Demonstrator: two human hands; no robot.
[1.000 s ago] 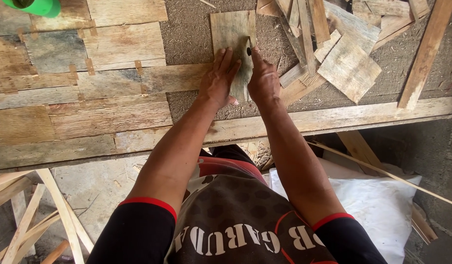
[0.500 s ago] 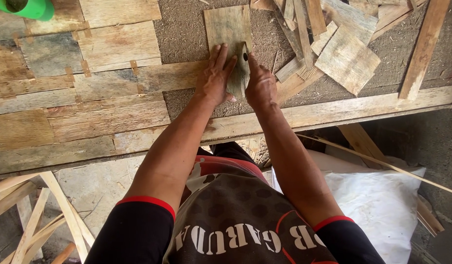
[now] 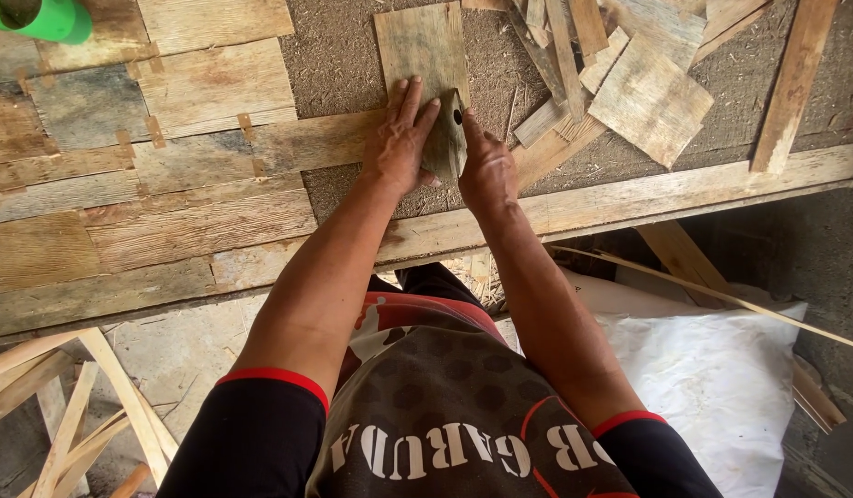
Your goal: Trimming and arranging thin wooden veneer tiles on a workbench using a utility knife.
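Head view: left hand (image 3: 401,140) lies flat, fingers spread, pressing a grey veneer sheet (image 3: 421,46) on the far-centre workbench (image 3: 353,55). Right hand (image 3: 485,168) is loosely curled beside it, possibly pinching the sheet's upturned right edge. Veneer scraps (image 3: 648,97) are piled far right, a green tube (image 3: 41,17) far left.

Weathered rectangular veneer sheet (image 3: 422,46) lies flat, near end folded upward.
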